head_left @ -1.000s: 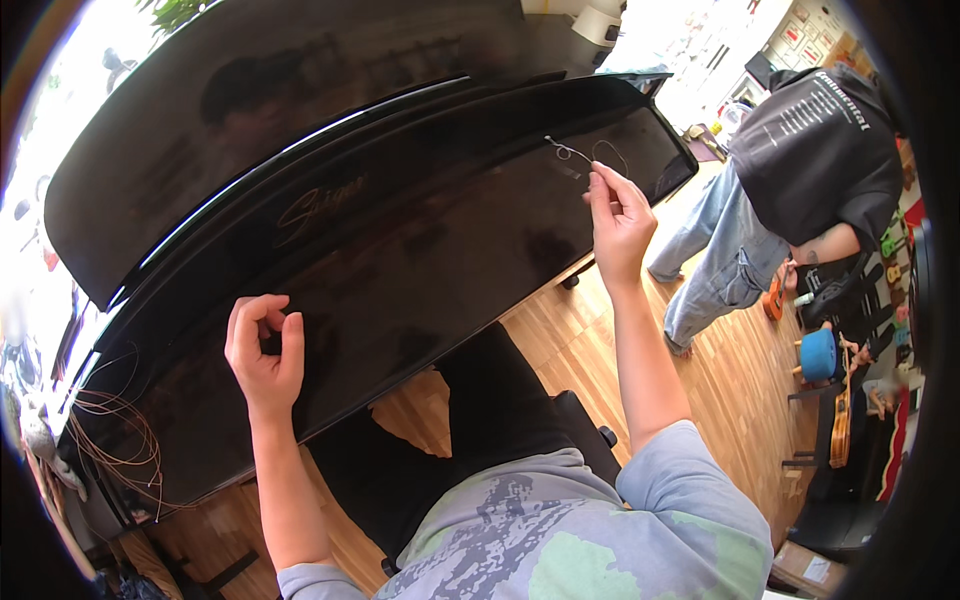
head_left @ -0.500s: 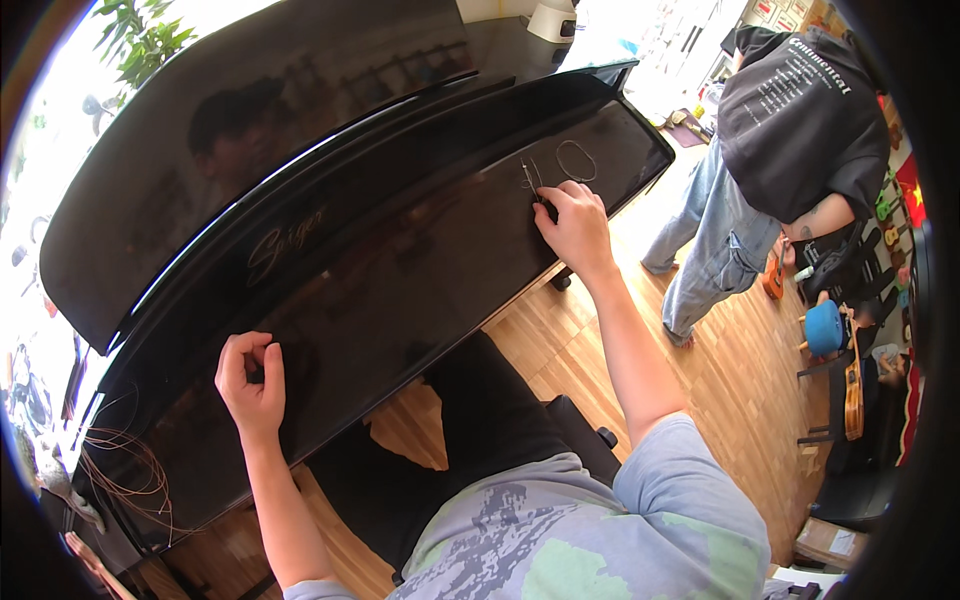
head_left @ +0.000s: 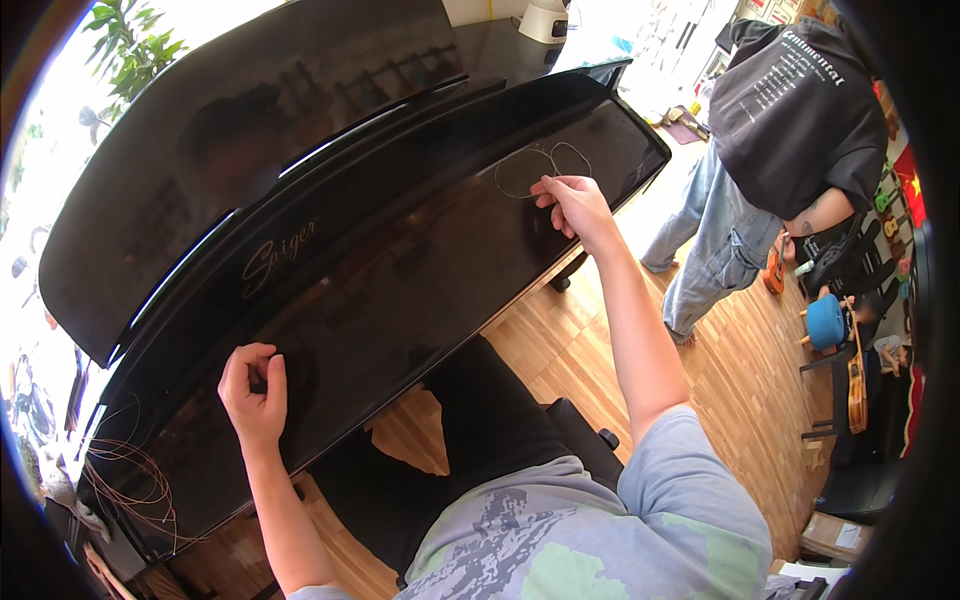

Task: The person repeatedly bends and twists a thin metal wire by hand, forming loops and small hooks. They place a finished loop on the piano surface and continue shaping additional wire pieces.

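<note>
A glossy black piano (head_left: pixel 400 290) with its key cover closed lies before me. At its right part my right hand (head_left: pixel 582 212) is closed in a pinch at the fingertips. A thin wire string (head_left: pixel 497 178), bent into loops, runs from these fingertips; one loop spreads to the left and another stands just beyond the hand. At the left my left hand (head_left: pixel 252 398) is held over the piano's front, fingers curled and thumb against the index finger. Whatever it holds, if anything, is too small or hidden to make out.
Coiled copper-coloured strings (head_left: pixel 165 482) lie at the piano's left end. A person in a black top (head_left: pixel 790 120) stands at the right. Beyond are a blue round stool (head_left: pixel 824 322), a small guitar (head_left: pixel 857 392) and a cardboard box (head_left: pixel 835 537). A white device (head_left: pixel 544 22) stands at the back.
My right hand has turned, its fingers now pointing more to the left. The wire's left loop has spread from a narrow shape into a wide one. My left hand has hardly moved.
</note>
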Action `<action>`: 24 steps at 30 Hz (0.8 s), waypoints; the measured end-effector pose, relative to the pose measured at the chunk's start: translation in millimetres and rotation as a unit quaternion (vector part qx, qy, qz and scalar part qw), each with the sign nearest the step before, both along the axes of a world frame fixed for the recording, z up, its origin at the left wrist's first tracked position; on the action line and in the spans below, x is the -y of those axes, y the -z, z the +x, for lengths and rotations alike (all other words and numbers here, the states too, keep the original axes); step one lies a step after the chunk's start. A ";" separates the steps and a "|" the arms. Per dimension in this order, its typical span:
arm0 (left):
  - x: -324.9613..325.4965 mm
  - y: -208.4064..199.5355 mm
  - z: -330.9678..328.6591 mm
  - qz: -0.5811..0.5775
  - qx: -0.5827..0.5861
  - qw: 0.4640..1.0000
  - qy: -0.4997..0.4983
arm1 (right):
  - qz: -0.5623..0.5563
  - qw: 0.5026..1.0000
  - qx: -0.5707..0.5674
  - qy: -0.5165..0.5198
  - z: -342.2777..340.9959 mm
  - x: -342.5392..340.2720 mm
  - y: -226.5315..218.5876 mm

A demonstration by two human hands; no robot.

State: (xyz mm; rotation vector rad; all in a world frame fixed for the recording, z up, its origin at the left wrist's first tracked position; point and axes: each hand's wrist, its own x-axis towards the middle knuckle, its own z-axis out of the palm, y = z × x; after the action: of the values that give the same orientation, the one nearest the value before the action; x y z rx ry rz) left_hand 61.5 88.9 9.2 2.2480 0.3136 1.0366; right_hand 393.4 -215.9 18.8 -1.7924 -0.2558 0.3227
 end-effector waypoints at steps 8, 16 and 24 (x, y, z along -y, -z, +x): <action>-0.3 1.1 0.9 -0.001 -0.001 1.000 0.003 | 0.101 0.992 -0.050 0.058 3.7 -1.8 1.1; 4.0 -1.1 2.3 0.005 -0.001 1.000 0.008 | -0.185 0.875 0.422 0.152 -41.9 -8.9 19.5; 3.1 -1.6 1.5 0.015 0.000 1.000 0.009 | -0.212 0.853 0.453 0.151 -40.9 -14.7 32.8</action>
State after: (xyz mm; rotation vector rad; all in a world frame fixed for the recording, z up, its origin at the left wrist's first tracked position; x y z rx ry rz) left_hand 63.0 85.8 10.8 2.2733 0.2784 1.0381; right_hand 352.5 -201.2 -14.0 -2.2819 -0.5833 -0.7867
